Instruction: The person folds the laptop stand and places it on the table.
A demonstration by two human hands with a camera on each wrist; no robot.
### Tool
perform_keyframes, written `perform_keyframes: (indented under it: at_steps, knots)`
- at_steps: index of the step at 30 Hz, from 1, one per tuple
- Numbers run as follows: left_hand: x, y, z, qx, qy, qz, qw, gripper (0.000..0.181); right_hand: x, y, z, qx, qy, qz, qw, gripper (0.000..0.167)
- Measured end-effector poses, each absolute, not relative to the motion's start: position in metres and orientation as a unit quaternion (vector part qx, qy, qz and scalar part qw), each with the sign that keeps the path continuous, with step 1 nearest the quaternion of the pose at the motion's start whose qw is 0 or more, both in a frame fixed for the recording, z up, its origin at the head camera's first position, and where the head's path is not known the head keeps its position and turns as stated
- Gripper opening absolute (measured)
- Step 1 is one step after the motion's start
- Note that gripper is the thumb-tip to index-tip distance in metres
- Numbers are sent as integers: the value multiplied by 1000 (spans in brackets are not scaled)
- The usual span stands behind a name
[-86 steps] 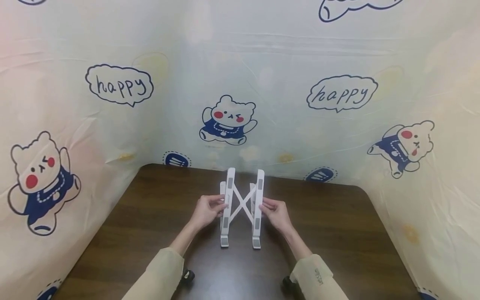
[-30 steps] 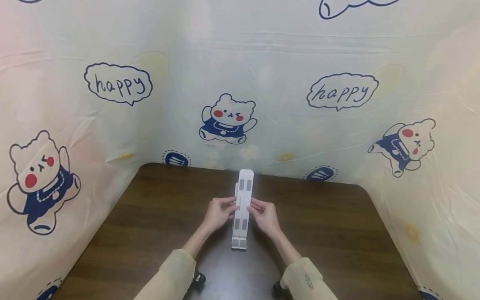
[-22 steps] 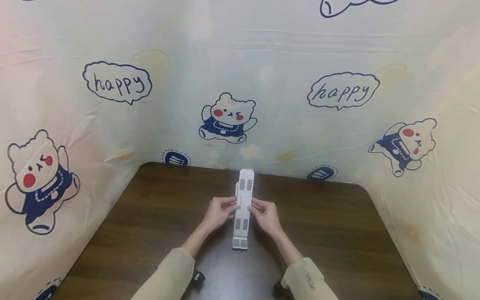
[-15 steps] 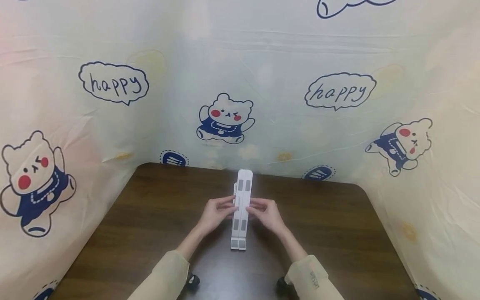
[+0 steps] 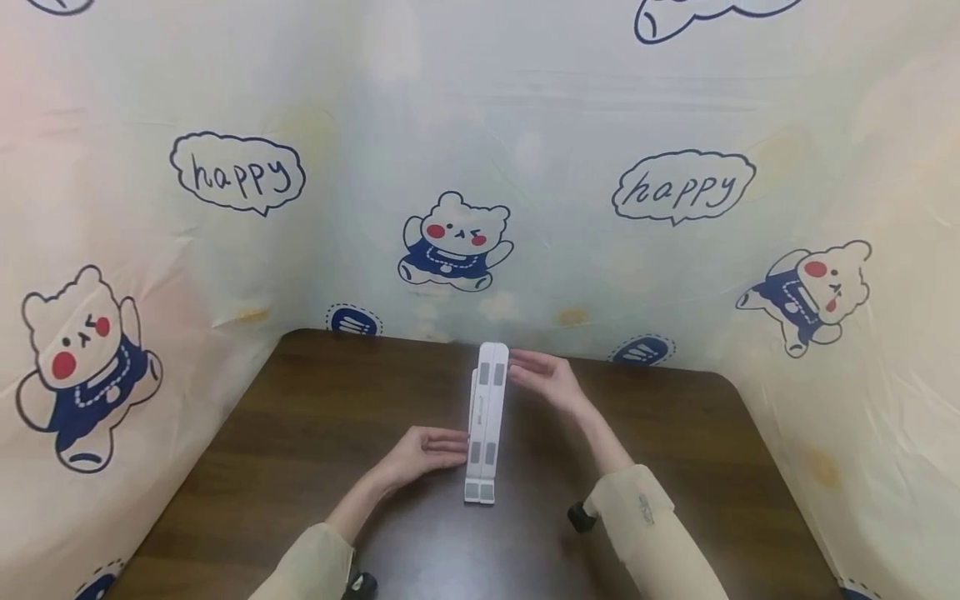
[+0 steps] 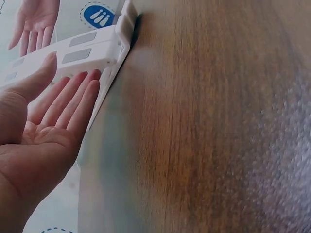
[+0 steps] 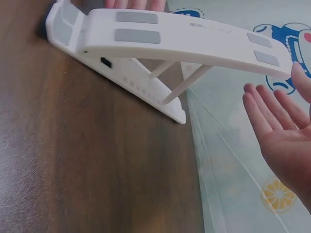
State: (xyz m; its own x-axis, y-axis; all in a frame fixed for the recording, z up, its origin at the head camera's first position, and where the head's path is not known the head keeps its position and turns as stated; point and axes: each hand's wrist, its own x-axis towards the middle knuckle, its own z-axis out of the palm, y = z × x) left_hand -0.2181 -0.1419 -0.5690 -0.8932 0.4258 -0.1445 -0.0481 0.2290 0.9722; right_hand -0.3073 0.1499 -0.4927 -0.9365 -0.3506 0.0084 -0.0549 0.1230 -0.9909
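A white folding stand [image 5: 487,408] with grey pads stands on the table, its two long arms side by side. In the right wrist view the stand [image 7: 209,43] shows its raised top arm, a lower base bar and struts between them. My left hand [image 5: 420,454] is at the stand's lower left side, fingers extended; in the left wrist view that hand [image 6: 48,131] has its fingertips by the stand's front end. My right hand [image 5: 551,382] is at the upper right side, and in the right wrist view this hand [image 7: 286,126] has straight fingers near the raised end.
The dark wooden table [image 5: 660,467] has rounded back corners. A pale curtain [image 5: 570,108] printed with bears and the word happy surrounds its back and sides. A black band [image 5: 581,517] shows at the right sleeve, another [image 5: 362,585] at the left.
The stand's two arms, apart at first, came together. Both hands then let go of its middle; the left hand moved down toward the near end, the right hand up toward the far end.
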Motion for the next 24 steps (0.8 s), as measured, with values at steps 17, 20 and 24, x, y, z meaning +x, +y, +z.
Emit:
perform_keyframes:
  at_steps: [17, 20, 24]
  knots:
    - [-225, -129, -579, 110, 754, 622, 180, 52, -316, 122, -489, -92, 750, -646, 108, 41]
    - [-226, -126, -580, 107, 740, 640, 176, 53, -317, 121, -490, -87, 748, -650, 107, 41]
    - [-227, -125, -579, 108, 737, 647, 164, 51, -317, 122, -489, -79, 745, -653, 112, 40]
